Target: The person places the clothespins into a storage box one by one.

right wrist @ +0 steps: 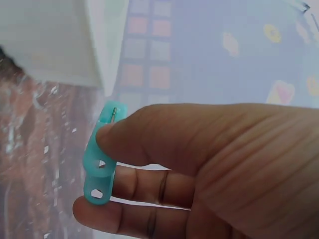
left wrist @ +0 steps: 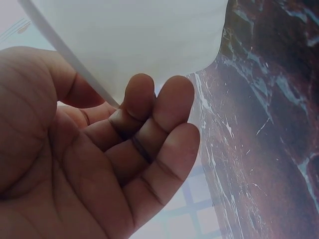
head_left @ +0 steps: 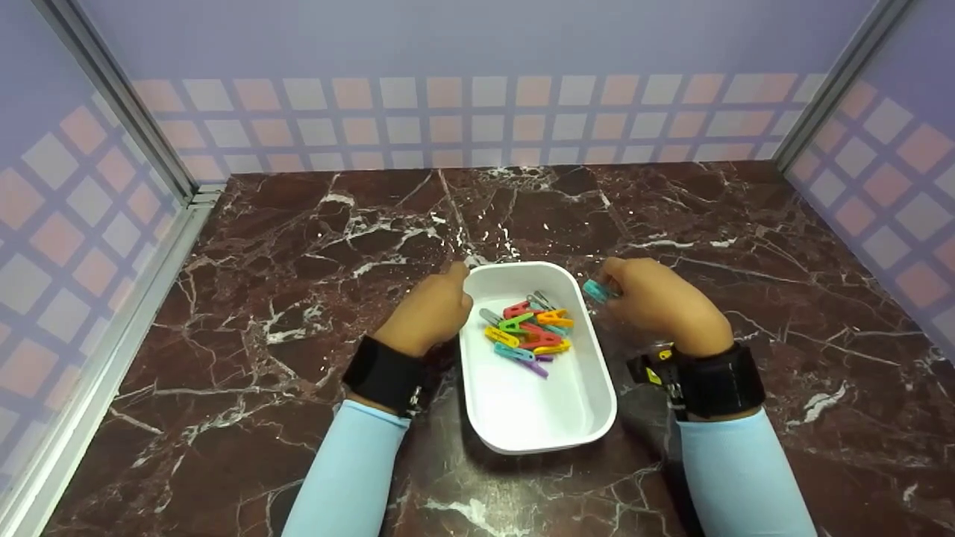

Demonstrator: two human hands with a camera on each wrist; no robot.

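Note:
A white rectangular tub (head_left: 537, 403) stands on the dark marbled surface, with a pile of colourful clothespins (head_left: 526, 332) inside. At the tub's far left corner, my left hand (head_left: 433, 309) grips the rim. In the left wrist view its thumb goes over the rim (left wrist: 65, 57) and its fingers (left wrist: 174, 99) curl against the outer wall. Just right of the tub, my right hand (head_left: 656, 298) pinches a teal clothespin (right wrist: 99, 154) between thumb and fingers. That clothespin is apart from the tub, and part of it is hidden by the thumb.
A patterned back wall (head_left: 485, 119) and two side walls close in the marbled tabletop (head_left: 298, 246). A metal track (head_left: 112, 373) runs along the left edge. Black straps (head_left: 384, 373) circle both wrists.

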